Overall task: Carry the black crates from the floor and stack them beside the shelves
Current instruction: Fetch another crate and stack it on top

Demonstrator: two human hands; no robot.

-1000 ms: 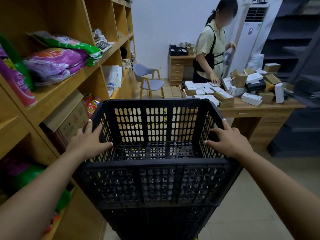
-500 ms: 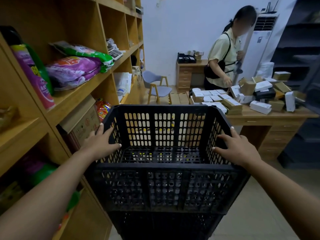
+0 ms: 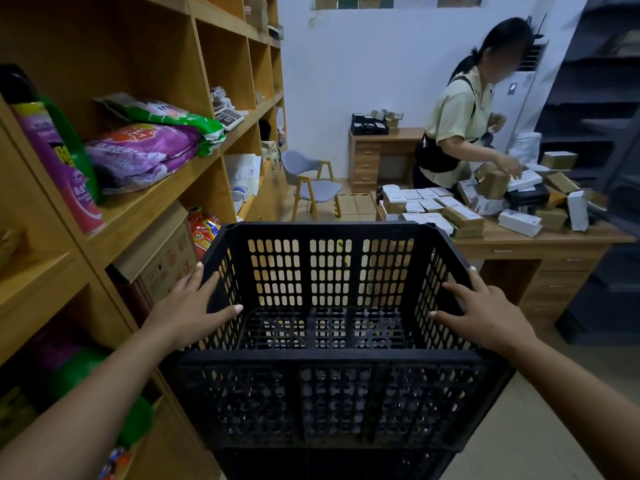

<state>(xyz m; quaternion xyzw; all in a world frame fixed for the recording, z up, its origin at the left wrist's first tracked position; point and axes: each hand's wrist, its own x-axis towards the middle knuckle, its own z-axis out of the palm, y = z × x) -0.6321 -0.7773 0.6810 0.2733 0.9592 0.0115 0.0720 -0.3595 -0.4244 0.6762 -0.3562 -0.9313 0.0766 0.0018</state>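
Note:
An empty black perforated crate [image 3: 329, 400] stands right in front of me, on top of another black crate [image 3: 325, 462] whose upper part shows below it. The stack is beside the wooden shelves [image 3: 166, 188] on my left. My left hand [image 3: 190, 310] lies on the crate's left rim with fingers spread over the edge. On the right rim rests my right hand [image 3: 485, 313], its fingers spread too. Both hands press on the rim rather than wrap around it.
The shelves carry bags of goods [image 3: 145, 154], a purple bottle [image 3: 59, 168] and a cardboard box [image 3: 162, 258]. A person [image 3: 457, 133] sorts small boxes at a wooden desk [image 3: 540, 247] to the right. A grey chair [image 3: 311, 185] stands further down the aisle.
The view has tilted up and shifted slightly, so the crate sits lower in frame. My hands stay on the two rims. The person at the desk has reached further right.

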